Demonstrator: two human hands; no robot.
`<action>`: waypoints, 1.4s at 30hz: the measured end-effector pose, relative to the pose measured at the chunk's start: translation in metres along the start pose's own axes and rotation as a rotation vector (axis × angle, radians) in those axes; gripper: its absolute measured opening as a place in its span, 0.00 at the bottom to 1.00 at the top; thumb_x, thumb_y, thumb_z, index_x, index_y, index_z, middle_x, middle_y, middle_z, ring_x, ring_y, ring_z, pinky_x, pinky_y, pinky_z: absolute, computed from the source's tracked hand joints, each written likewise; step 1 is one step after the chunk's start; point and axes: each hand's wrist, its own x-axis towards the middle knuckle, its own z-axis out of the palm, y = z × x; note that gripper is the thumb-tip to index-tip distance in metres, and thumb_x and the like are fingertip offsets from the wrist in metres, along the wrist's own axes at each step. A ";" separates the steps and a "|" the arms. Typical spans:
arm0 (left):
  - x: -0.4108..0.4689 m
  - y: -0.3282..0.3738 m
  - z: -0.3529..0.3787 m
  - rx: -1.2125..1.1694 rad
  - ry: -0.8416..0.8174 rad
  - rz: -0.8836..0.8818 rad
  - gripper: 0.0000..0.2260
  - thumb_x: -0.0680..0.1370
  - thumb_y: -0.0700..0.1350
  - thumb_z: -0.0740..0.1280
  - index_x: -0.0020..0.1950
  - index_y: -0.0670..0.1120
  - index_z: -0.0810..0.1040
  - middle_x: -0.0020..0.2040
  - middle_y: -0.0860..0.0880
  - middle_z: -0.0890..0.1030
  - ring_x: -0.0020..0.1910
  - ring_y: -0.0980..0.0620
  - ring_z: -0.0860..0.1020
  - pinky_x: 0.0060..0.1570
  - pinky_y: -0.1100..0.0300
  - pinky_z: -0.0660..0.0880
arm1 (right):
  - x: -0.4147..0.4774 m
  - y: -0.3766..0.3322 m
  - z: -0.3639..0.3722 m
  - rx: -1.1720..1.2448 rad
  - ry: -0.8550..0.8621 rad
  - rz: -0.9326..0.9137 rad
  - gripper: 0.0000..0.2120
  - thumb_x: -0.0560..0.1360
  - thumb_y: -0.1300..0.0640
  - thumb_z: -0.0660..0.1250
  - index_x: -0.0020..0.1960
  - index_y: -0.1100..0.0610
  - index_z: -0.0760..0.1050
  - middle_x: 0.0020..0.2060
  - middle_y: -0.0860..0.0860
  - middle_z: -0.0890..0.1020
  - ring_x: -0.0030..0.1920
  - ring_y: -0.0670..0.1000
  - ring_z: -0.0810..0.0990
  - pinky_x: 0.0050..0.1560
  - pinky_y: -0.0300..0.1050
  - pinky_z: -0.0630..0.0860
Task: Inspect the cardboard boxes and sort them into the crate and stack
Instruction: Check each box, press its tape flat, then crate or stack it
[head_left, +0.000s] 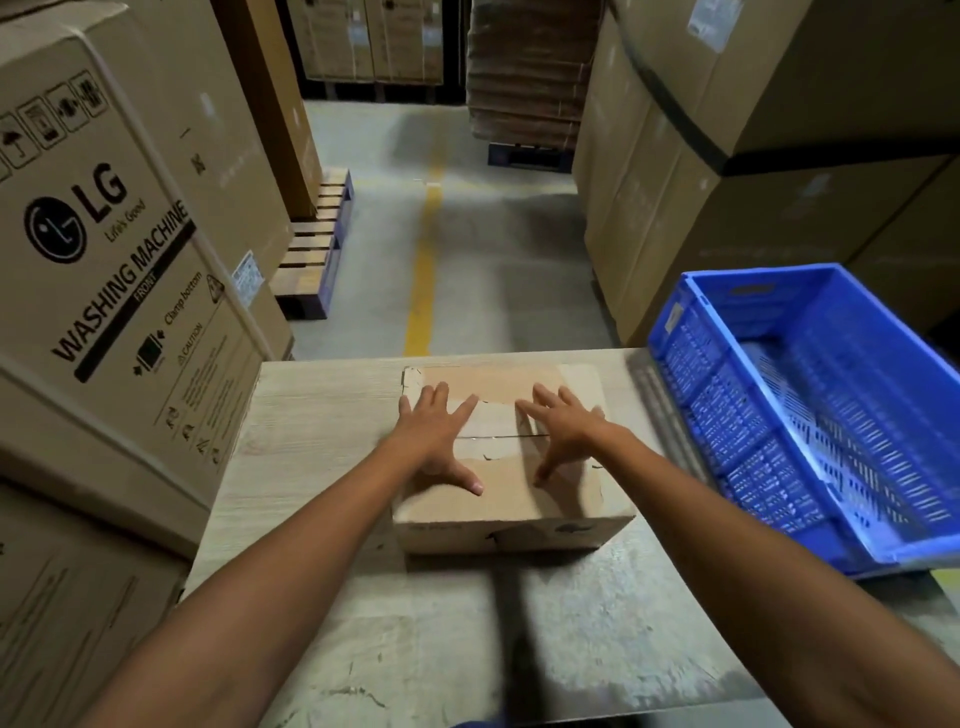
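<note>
On cardboard box (511, 499) top: left hand (435, 435), right hand (566, 427) flat, fingers (545, 397) spread (gripping nothing).

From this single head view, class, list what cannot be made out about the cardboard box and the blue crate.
1. Cardboard box, head view: contents hidden by its closed flaps; parts of the top seam covered by the left hand and right hand; side print too small to read.
2. Blue crate, head view: right end cut off by the frame edge; mesh blurred.
</note>
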 end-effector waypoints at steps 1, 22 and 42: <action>-0.003 -0.002 0.007 -0.052 0.014 -0.008 0.60 0.60 0.78 0.67 0.80 0.57 0.39 0.81 0.42 0.38 0.79 0.40 0.36 0.74 0.36 0.40 | -0.002 0.004 0.004 0.025 0.001 0.003 0.58 0.66 0.38 0.78 0.81 0.43 0.43 0.81 0.49 0.38 0.79 0.60 0.36 0.73 0.75 0.44; -0.031 -0.027 0.040 -1.556 0.472 -0.447 0.29 0.70 0.69 0.66 0.60 0.49 0.77 0.57 0.48 0.82 0.56 0.45 0.80 0.60 0.41 0.76 | -0.040 0.013 0.037 1.099 0.624 0.451 0.43 0.74 0.41 0.72 0.81 0.51 0.54 0.76 0.58 0.60 0.74 0.63 0.63 0.71 0.63 0.64; -0.080 -0.018 0.024 -1.731 0.688 -0.408 0.15 0.77 0.51 0.69 0.56 0.45 0.70 0.54 0.44 0.79 0.52 0.49 0.76 0.51 0.55 0.72 | -0.061 -0.012 0.048 1.480 0.814 0.532 0.28 0.73 0.35 0.69 0.58 0.56 0.66 0.58 0.56 0.76 0.56 0.56 0.76 0.51 0.51 0.72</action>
